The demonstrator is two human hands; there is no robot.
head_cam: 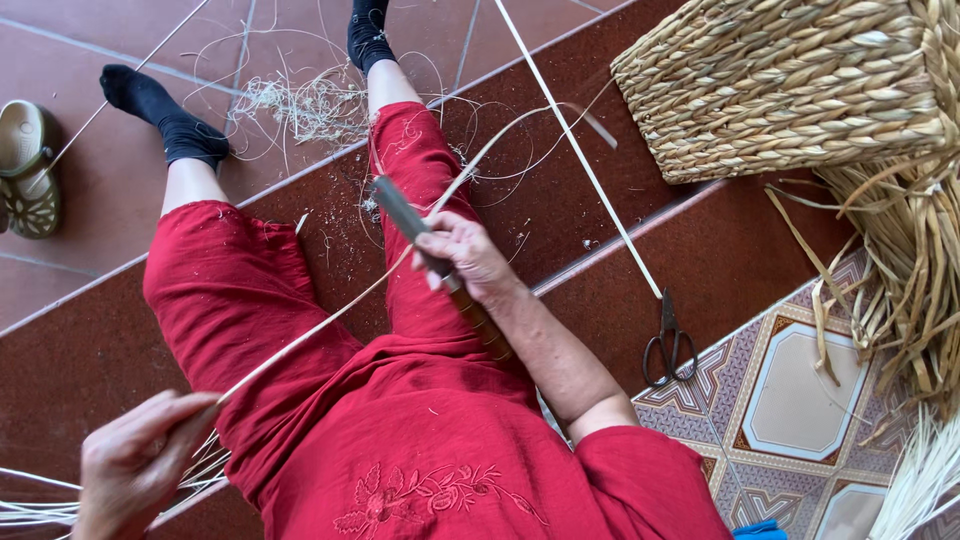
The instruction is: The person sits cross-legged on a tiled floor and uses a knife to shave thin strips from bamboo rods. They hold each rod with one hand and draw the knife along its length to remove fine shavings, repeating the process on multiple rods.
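Left of the knife [405, 222], the left hand [135, 462] pinches shut on one end of a thin cane strip [310, 335] that runs up across the red trousers [250, 300] to the blade. The right hand [465, 258] wraps closed around the knife's handle. Right of the knife, scissors [668, 345] lie on the step [590, 230], with a woven basket [790, 85] beyond them.

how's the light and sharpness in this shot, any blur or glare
Head view: soft, even daylight, no hard shadows or glare on the red steps. The woven basket and scissors are crisp. The left hand is slightly motion-blurred at the frame's bottom edge; the right hand gripping the knife is sharper. Straight step edges suggest little distortion.
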